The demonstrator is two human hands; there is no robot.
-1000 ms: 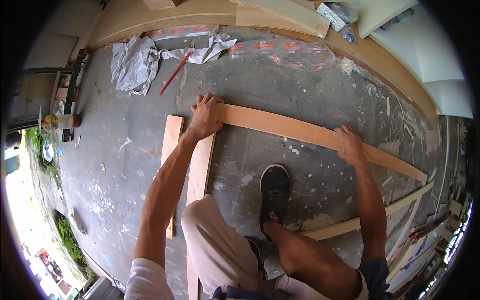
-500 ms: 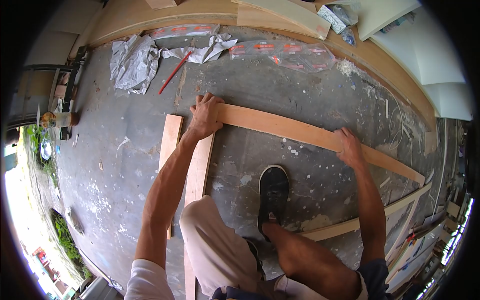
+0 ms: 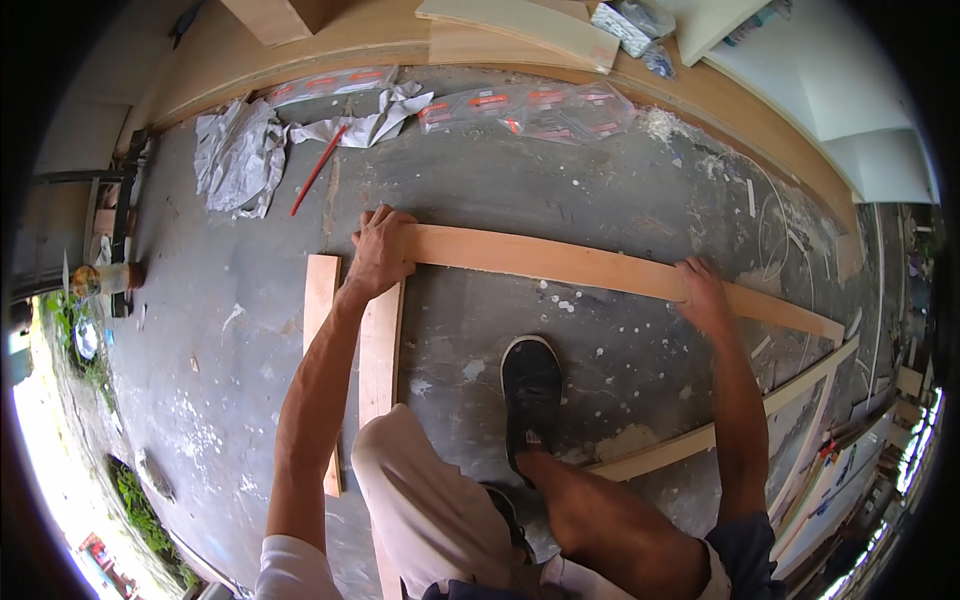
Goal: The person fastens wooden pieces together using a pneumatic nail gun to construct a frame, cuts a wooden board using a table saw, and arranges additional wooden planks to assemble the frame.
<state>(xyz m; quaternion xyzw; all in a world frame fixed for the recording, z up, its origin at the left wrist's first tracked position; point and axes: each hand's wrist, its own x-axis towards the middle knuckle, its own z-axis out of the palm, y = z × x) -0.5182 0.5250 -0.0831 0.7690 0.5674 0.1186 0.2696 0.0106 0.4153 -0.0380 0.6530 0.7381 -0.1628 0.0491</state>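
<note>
A long flat wooden board (image 3: 545, 257) lies across the concrete floor in front of me. My left hand (image 3: 382, 252) is closed round its left end, where it meets the top of a second board (image 3: 379, 350) that runs down towards my knee. Further along, near the right part of the long board, my right hand (image 3: 703, 292) grips it with bent fingers. A shorter board (image 3: 321, 300) lies just left of my left forearm. At the long board's right end, a thin wooden strip (image 3: 660, 458) slants down to the left, beyond my right forearm.
Crumpled paper (image 3: 240, 158), a red stick (image 3: 318, 171) and clear plastic wrappers (image 3: 560, 110) lie along the far side. My shoe (image 3: 531, 392) stands between the boards. A bottle (image 3: 105, 278) is at the left edge; more wood pieces (image 3: 520, 28) lie at the top.
The camera view has shifted and turned slightly, so most things appear moved left. Both hands keep their hold on the long board, and the boards keep about the same arrangement.
</note>
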